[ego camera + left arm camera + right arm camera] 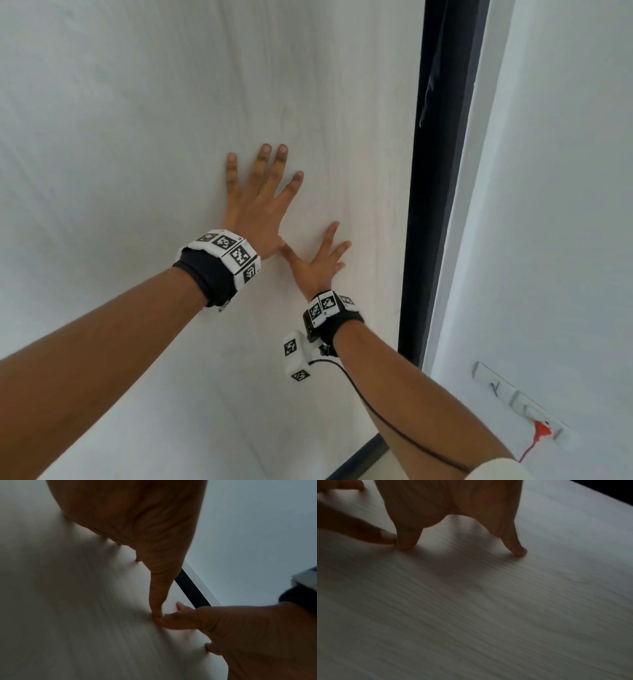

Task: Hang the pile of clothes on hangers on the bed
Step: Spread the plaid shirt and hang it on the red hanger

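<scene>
Both hands lie flat with spread fingers on a white wood-grain wardrobe door (pixel 137 120). My left hand (pixel 255 205) is the higher one. My right hand (pixel 317 260) presses just below and right of it, and the two thumbs touch. In the left wrist view my left hand (pixel 137 520) meets the right hand (pixel 240 635) thumb to thumb on the door (pixel 68 601). In the right wrist view the fingertips (pixel 517 550) of my right hand (pixel 453 500) press the panel (pixel 488 615). Neither hand holds anything. No clothes pile, hanger or bed is in view.
Right of the door runs a narrow dark gap (pixel 438 205), with dark fabric (pixel 442 61) showing inside near the top. Beyond it is a white wall (pixel 565 205) with a switch panel (pixel 513 401) and a red mark (pixel 541 431). Floor shows at the bottom.
</scene>
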`<act>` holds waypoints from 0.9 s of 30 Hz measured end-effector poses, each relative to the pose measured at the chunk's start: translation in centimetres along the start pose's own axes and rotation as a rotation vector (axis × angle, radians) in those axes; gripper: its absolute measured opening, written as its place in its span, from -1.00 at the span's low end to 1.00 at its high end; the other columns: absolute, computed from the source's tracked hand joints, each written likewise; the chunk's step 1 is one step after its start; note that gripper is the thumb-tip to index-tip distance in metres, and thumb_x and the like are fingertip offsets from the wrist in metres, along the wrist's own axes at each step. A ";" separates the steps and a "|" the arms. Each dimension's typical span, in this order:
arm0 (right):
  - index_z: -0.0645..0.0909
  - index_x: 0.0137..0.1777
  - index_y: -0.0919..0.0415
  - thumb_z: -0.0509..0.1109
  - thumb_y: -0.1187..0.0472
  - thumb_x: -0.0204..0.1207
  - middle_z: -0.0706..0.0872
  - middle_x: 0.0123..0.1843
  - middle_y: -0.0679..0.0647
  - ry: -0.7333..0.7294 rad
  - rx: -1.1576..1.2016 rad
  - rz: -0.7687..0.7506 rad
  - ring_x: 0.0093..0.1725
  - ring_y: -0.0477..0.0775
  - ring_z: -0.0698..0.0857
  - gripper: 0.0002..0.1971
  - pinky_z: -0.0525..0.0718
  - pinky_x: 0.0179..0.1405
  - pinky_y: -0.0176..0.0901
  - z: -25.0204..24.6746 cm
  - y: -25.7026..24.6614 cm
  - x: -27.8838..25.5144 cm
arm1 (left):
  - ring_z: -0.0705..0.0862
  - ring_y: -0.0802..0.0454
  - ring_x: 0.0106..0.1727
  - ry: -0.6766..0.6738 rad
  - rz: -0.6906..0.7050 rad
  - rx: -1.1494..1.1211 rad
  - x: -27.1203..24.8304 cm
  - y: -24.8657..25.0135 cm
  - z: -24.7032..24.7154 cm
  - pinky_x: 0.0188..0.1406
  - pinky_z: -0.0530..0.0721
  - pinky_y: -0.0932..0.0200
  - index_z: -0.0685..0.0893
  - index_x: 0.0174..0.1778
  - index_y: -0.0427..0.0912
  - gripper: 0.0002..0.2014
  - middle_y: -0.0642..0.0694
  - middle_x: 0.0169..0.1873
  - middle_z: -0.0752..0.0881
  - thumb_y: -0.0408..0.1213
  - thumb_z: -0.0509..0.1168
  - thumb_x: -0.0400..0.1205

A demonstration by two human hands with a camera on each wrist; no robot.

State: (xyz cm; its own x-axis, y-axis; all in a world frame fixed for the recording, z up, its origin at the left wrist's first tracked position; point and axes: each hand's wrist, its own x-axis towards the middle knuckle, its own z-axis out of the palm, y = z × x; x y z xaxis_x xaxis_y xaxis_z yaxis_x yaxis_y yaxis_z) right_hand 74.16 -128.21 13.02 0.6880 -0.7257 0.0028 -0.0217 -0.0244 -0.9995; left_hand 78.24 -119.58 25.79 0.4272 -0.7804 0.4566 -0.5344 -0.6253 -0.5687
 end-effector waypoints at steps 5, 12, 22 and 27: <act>-0.41 0.66 -0.46 0.51 -0.48 0.30 -0.55 0.73 -0.02 0.039 -0.022 -0.004 0.70 0.47 -0.41 0.23 -0.18 0.66 0.47 -1.7 0.3 1.3 | -0.42 -0.28 0.68 -0.011 0.062 0.044 0.5 0.1 0.6 0.49 -0.43 -0.48 -0.24 0.72 0.06 0.26 -0.23 0.66 -0.43 0.20 0.53 0.33; -0.40 0.70 -0.37 0.46 -0.48 0.35 -0.52 0.75 0.01 0.091 -0.049 -0.025 0.71 0.44 -0.43 0.20 -0.23 0.66 0.42 -3.0 0.8 3.3 | -0.45 -0.35 0.65 0.008 0.121 0.064 2.9 1.5 1.1 0.49 -0.40 -0.52 -0.26 0.71 0.07 0.32 -0.26 0.64 -0.48 0.23 0.56 0.26; -0.45 0.70 -0.29 0.47 -0.44 0.37 -0.54 0.74 0.09 0.107 -0.090 -0.041 0.69 0.45 -0.45 0.23 -0.28 0.65 0.41 -3.2 1.3 4.6 | -0.42 -0.43 0.64 0.048 0.172 0.086 3.7 2.2 1.4 0.47 -0.31 -0.60 -0.23 0.72 0.09 0.29 -0.28 0.65 -0.45 0.36 0.47 0.25; -0.45 0.70 -0.31 0.43 -0.47 0.38 -0.51 0.75 0.10 0.106 -0.146 -0.031 0.71 0.50 -0.38 0.20 -0.22 0.65 0.45 -4.1 1.5 5.2 | -0.39 -0.43 0.66 0.068 0.169 0.090 3.6 2.2 1.6 0.49 -0.28 -0.60 -0.18 0.73 0.09 0.27 -0.28 0.66 -0.42 0.31 0.49 0.26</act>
State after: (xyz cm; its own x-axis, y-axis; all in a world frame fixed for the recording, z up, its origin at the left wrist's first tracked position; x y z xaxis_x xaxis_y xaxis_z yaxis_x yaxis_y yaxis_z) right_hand 74.70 -134.82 11.69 0.6094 -0.7916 0.0445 -0.1123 -0.1417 -0.9835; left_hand 79.78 -123.79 25.15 0.2854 -0.8740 0.3932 -0.5255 -0.4858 -0.6985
